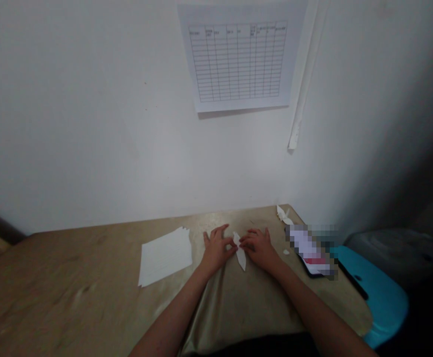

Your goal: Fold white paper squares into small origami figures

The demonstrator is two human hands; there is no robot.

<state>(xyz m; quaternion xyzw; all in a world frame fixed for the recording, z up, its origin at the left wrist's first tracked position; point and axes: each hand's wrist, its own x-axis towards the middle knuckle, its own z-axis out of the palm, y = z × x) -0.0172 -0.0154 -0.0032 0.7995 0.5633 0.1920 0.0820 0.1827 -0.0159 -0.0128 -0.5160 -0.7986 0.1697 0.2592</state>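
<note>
A narrow white folded paper piece (pixel 241 258) with pointed ends lies on the brown covered table (pixel 108 307) between my hands. My left hand (pixel 218 245) pinches its left side near the middle with thumb and forefinger, the other fingers raised. From the right, my right hand (pixel 258 246) pinches the same piece at about the same height. The fingertips of both hands nearly meet over its middle and hide part of it.
Left of my hands lies a stack of white sheets (pixel 166 257). At the right are crumpled white paper (pixel 283 215), a small white scrap (pixel 286 252) and a phone (pixel 309 253) with a blurred screen. Beyond the right edge stands a turquoise stool (pixel 383 292). A wall rises behind.
</note>
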